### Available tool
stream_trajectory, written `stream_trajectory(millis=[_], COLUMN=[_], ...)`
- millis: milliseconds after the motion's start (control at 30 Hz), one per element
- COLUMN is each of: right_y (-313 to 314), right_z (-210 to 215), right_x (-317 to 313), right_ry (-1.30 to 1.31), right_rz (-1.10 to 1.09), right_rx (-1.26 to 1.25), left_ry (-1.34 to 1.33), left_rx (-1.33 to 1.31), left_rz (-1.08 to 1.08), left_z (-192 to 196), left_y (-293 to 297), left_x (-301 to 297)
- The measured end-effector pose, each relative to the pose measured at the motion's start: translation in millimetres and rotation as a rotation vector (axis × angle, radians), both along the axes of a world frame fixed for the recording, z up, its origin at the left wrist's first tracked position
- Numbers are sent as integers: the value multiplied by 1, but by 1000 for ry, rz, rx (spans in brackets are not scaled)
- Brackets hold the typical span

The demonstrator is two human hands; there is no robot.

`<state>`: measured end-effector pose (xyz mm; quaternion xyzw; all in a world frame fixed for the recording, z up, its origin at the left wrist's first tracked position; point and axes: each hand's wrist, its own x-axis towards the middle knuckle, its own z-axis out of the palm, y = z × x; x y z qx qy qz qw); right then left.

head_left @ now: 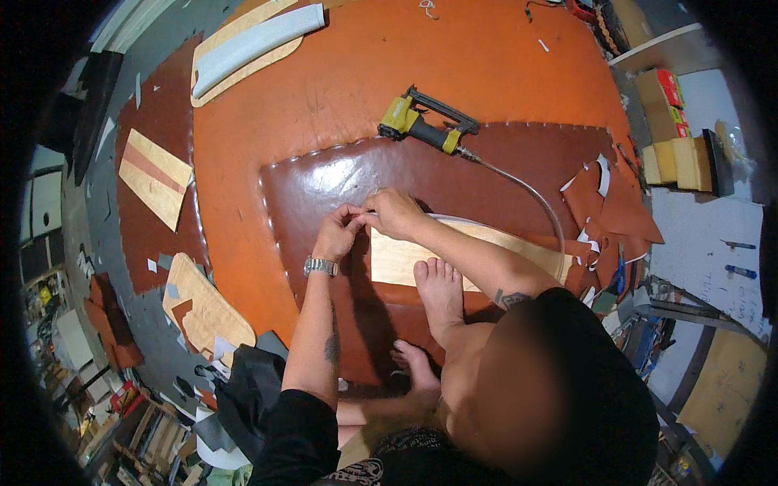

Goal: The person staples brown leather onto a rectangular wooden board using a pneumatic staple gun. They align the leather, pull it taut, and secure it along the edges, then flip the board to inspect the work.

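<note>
Near the glossy brown leather-like sheet's point(324, 188) left edge, left hand point(336, 235) and right hand point(395, 215) fingers are pinching a thin whitish strip point(450, 218), lining the pale wooden board's point(393, 261) far, not left, edge.

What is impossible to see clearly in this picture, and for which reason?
- Head view: what lies between the fingertips of the left hand and right hand; their own fingers hide it.
- Head view: part of the wooden board, behind the right forearm and bare foot.
- Head view: what the white scrap is; too small.
</note>
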<state>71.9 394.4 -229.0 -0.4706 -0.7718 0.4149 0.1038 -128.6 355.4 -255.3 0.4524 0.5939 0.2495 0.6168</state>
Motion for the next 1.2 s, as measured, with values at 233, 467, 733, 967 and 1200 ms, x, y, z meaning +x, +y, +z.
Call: stream_trajectory(millis=[233,467,733,967,1200], right_y=[-11,-25,-27,-27,-75], right_z=[0,7,-5,-19,-11], right_x=[-5,-4,-6,-7,6], right_ry=[-55,-81,-121,-177,-463], right_rz=[114,152,172,191,544], right_rx=[78,229,274,290,662], left_ry=[-18,232,747,1009,946], left_rx=[0,-407,-37,506,369], left_rz=[73,68,-143,-692,-690], left_z=[-12,3,24,42,33], left_y=[-11,-1,8,24,-42], left_x=[3,1,28,32,27])
